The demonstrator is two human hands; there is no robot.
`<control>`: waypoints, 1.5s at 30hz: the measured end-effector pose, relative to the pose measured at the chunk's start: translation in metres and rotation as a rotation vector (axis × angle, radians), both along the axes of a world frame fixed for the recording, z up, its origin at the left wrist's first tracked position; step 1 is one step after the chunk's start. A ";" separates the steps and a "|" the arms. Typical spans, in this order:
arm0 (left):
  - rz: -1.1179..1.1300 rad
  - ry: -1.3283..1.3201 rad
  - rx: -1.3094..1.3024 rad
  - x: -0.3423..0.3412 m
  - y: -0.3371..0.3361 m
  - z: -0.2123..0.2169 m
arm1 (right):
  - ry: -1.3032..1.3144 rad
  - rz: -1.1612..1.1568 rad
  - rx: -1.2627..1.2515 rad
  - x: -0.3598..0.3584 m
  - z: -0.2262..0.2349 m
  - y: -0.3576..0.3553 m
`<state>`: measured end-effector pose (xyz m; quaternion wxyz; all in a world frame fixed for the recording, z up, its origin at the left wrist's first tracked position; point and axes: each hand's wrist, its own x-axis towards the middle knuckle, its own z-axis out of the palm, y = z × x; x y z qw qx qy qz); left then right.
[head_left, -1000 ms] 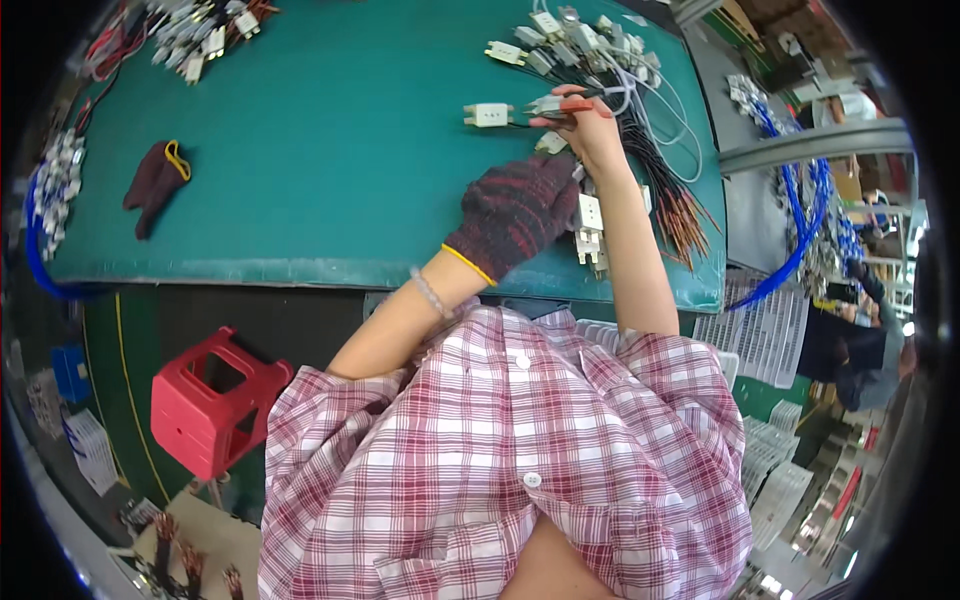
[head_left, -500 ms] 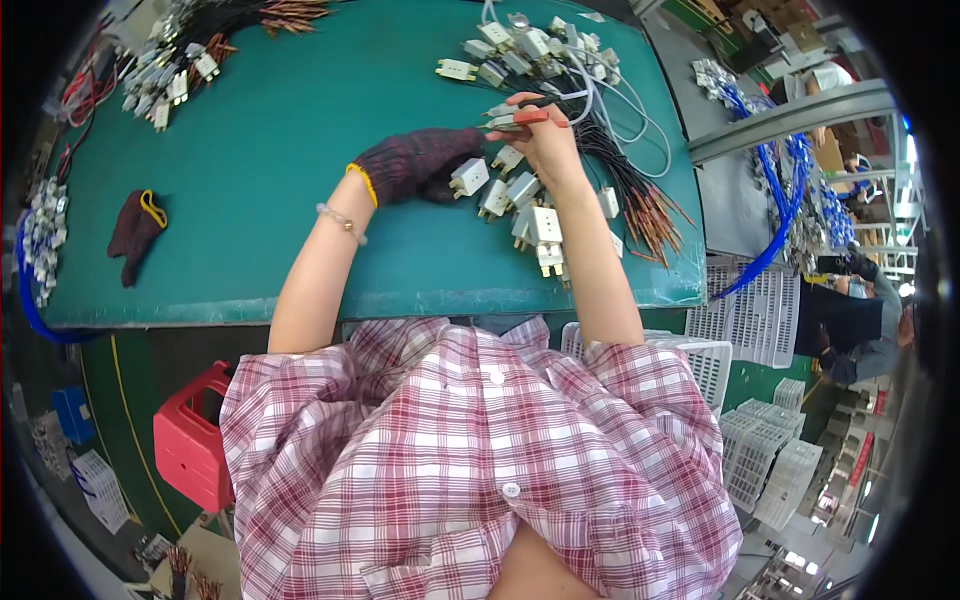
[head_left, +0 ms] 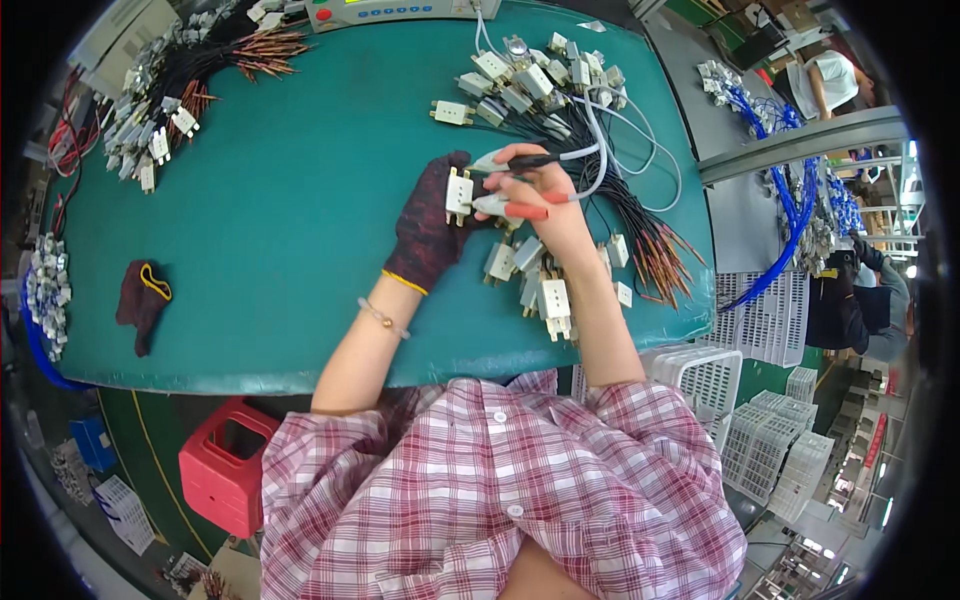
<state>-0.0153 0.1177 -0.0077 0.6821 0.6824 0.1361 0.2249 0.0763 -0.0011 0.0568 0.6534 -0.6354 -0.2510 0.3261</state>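
Note:
My left hand point(head_left: 428, 225), in a dark knitted glove with a yellow cuff, grips a white connector block point(head_left: 459, 196) with metal tabs, its slotted face turned up. My bare right hand point(head_left: 556, 208) holds two test clips side by side, a black-sleeved clip point(head_left: 532, 163) and a red-sleeved clip point(head_left: 526, 211). Their metal tips are at the block's right side; contact is hard to make out. Grey cables point(head_left: 602, 160) run back from the clips. Close to my right forearm lie several more white connector blocks point(head_left: 554, 300) on the green mat point(head_left: 270, 250).
A heap of connectors point(head_left: 530, 85) on black wires with bare copper ends point(head_left: 665, 262) lies right. Another wired bundle point(head_left: 150, 110) is at the far left. A panel with buttons point(head_left: 395, 12) stands at the back. A spare glove point(head_left: 143, 305) lies left; a red stool point(head_left: 225, 470) stands below.
My left hand has turned, bringing the connector block face up between my hands. The clips in my right hand have spread apart at its side. The view has shifted, revealing the panel at the back.

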 end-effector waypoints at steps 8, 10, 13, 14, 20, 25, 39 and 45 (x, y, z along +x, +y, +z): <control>-0.078 -0.086 -1.021 0.014 0.006 -0.015 | 0.077 0.101 0.014 0.001 0.001 0.002; -0.092 -0.059 -0.876 0.016 0.009 -0.024 | 0.052 0.099 0.004 -0.001 0.003 0.004; -0.084 -0.048 -0.971 0.017 0.010 -0.021 | 0.042 0.078 -0.036 0.000 0.004 0.007; -0.057 -0.055 -1.212 0.018 0.010 -0.016 | 0.050 0.092 -0.055 0.001 0.003 0.007; 0.024 -0.109 -1.075 0.013 0.001 -0.013 | -0.160 0.079 -0.019 -0.002 -0.009 0.009; 0.030 -0.040 -1.048 0.015 -0.002 -0.018 | -0.144 0.075 -0.069 -0.006 0.000 0.009; 0.064 0.101 -0.264 -0.012 -0.014 0.021 | 0.043 0.045 0.094 0.017 0.018 -0.001; -0.665 0.230 0.530 -0.056 0.033 0.074 | -0.067 0.112 -0.282 0.008 0.010 0.012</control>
